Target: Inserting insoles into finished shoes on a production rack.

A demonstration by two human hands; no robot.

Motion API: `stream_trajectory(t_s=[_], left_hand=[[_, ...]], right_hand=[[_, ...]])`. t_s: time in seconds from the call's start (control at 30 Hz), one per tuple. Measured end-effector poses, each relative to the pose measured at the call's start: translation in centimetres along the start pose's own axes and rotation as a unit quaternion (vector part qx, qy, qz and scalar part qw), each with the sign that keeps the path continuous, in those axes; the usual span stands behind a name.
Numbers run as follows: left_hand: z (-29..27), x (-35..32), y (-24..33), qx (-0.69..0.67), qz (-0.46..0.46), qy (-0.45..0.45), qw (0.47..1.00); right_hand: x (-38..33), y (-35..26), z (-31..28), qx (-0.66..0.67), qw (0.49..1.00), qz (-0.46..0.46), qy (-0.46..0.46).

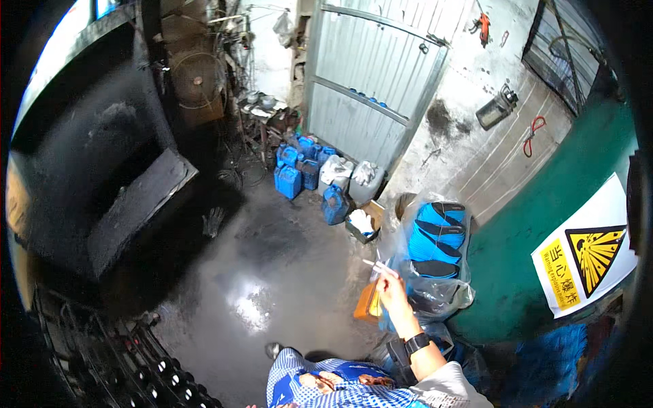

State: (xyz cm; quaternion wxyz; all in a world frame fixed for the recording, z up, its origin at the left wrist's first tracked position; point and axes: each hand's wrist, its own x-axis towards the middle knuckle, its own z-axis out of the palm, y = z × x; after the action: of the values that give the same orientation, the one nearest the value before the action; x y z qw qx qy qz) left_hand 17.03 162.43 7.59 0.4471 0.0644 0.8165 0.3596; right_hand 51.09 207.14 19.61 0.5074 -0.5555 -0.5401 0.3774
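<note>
The thin white stick, just right of the frame's centre, seems to be at a plain holding step: the right hand pinches it at the fingertips. Moving it would, I judge, call for a light, steady pinch and care around the nearby clear plastic bag. The stick looks slim, straight and pale, its free end pointing toward the upper left (what it is, I cannot tell). Below the hand, an orange-and-yellow object sits on the floor. The left hand shows at most as a sliver at the lower edge; I cannot tell its state. Blue jugs stand at upper centre.
</note>
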Motion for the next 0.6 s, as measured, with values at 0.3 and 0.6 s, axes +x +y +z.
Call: stream_trajectory(t_s=[0.3,0.6], left_hand=[[1.2,18.7,10.3,0.147,0.238,-0.084,0.957],[9.1,32.4,31.6,0.018,0.026,-0.128,0.991]], right_hand=[[18.2,-4.6,0.9,0.456,0.877,0.089,0.12],[35.6,-13.3,-2.8,0.336,0.906,0.068,0.247]])
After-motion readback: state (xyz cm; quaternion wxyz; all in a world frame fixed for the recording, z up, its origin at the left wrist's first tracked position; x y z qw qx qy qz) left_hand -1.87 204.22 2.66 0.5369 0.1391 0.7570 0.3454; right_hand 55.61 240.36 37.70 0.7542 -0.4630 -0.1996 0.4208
